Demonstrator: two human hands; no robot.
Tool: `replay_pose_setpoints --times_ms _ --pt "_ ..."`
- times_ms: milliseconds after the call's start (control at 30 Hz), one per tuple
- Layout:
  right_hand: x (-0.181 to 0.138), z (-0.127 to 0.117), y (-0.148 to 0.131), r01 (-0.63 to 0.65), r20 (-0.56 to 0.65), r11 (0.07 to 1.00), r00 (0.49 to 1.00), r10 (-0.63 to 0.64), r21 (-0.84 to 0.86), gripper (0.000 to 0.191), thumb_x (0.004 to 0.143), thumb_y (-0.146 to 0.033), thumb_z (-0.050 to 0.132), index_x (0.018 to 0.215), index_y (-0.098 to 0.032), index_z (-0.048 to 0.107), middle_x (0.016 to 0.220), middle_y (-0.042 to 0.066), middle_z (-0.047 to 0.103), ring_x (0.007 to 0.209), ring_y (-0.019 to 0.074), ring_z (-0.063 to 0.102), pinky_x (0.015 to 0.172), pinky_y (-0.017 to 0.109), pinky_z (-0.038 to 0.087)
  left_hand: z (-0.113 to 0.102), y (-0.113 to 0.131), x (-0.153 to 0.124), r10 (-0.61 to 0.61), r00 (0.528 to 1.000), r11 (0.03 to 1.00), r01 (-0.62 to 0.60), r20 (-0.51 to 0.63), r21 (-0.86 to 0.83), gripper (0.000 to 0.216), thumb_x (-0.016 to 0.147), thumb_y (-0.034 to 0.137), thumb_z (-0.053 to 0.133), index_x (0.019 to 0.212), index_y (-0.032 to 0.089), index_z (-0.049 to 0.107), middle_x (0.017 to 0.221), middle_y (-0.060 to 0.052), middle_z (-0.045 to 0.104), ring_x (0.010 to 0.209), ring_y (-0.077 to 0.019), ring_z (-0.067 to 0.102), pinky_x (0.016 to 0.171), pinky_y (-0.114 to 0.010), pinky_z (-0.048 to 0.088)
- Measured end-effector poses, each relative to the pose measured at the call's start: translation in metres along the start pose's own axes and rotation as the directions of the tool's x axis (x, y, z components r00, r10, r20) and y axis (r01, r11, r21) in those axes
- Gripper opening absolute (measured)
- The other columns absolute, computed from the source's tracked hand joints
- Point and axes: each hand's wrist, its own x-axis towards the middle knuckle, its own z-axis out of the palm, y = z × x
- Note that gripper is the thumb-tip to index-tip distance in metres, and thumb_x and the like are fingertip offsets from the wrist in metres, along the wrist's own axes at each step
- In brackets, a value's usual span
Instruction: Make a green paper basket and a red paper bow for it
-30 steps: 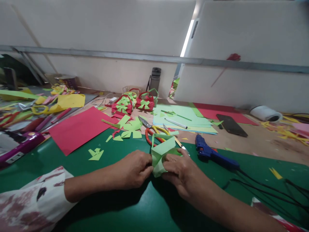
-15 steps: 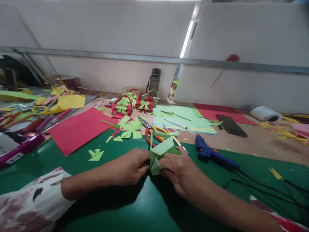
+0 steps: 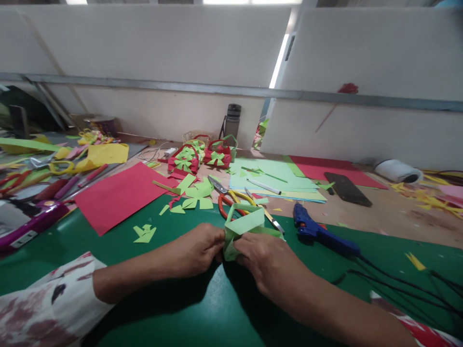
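Note:
Both my hands meet over the dark green mat (image 3: 173,308) at the table's near edge. My left hand (image 3: 197,250) and my right hand (image 3: 265,262) are closed on a light green folded paper piece (image 3: 246,224), pinching its lower corner between their fingertips. The paper stands up as an open box-like fold, with a thin green strip looping over its top. Orange-handled scissors (image 3: 226,195) lie just behind it. A blue glue gun (image 3: 323,233) rests on the mat to the right of my right hand.
A red paper sheet (image 3: 115,193) and green paper scraps (image 3: 195,195) lie at left and centre. Red-and-green paper baskets (image 3: 198,154), a stack of light green sheets (image 3: 275,176) with a pen, a black phone (image 3: 347,188), a grey bottle (image 3: 232,120) and black cables (image 3: 398,284) surround the mat.
The folded green paper has been pressed lower and narrower between my fingertips. My right hand has shifted slightly left and down over its corner; my left hand has barely moved.

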Motion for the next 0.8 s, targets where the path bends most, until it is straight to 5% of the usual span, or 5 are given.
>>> replay_pose_setpoints --times_ms 433,800 --pt "-0.0018 0.0003 0.0018 0.070 -0.089 0.985 0.994 -0.056 0.159 0.025 0.084 -0.009 0.045 0.080 -0.023 0.066 0.081 -0.001 0.070 0.075 0.0140 0.061 0.072 0.026 0.036 -0.0021 0.0066 0.0012 -0.034 0.999 0.977 0.033 -0.002 -0.211 0.018 0.085 0.012 0.037 0.073 0.014 0.050 0.065 0.002 0.049 0.059 -0.0086 0.044 0.057 -0.018 0.037" --pt "-0.0037 0.0034 0.0025 0.004 -0.113 1.000 0.994 -0.004 0.001 0.021 0.073 -0.003 0.045 0.073 -0.020 0.058 0.066 0.000 0.061 0.057 0.0126 0.049 0.053 0.025 0.026 -0.0009 0.0062 -0.0002 -0.019 0.998 0.986 0.029 0.062 -0.165 0.008 0.078 0.011 0.044 0.078 0.014 0.051 0.070 0.003 0.049 0.063 -0.0095 0.043 0.058 -0.019 0.036"
